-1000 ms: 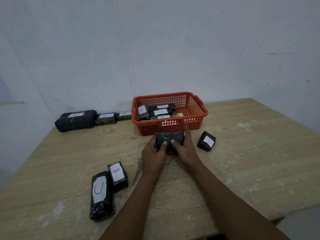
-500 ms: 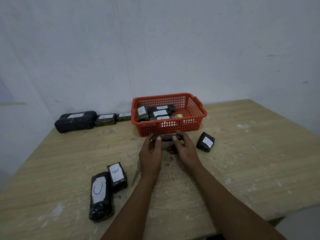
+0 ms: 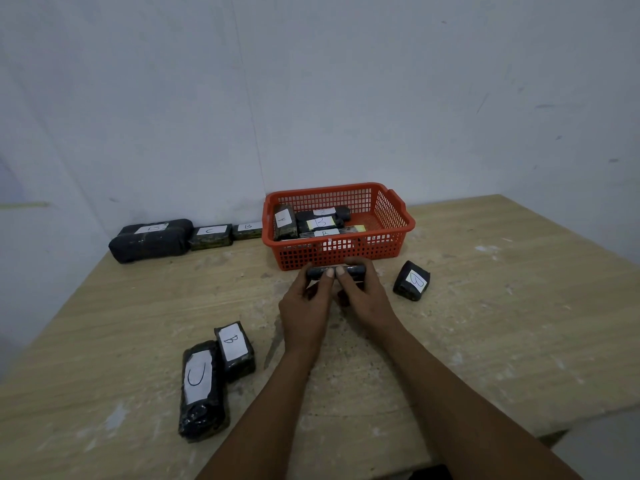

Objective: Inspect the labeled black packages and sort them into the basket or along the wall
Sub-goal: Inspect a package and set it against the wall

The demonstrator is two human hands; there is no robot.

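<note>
A small black package is held edge-on between my left hand and my right hand, just in front of the red basket; its label is hidden. The basket holds several labeled black packages. Along the wall lie three more: a large one, one marked C and one marked B. Loose on the table are a B package to the right, and a B package and a long C package at the near left.
The wooden table ends at a near edge on the right, and its back meets a pale wall. The left wall stands close to the table's left side.
Both hands have tipped the held package from face-up to edge-on and shifted it slightly toward the basket. Nothing else on the table has moved.
</note>
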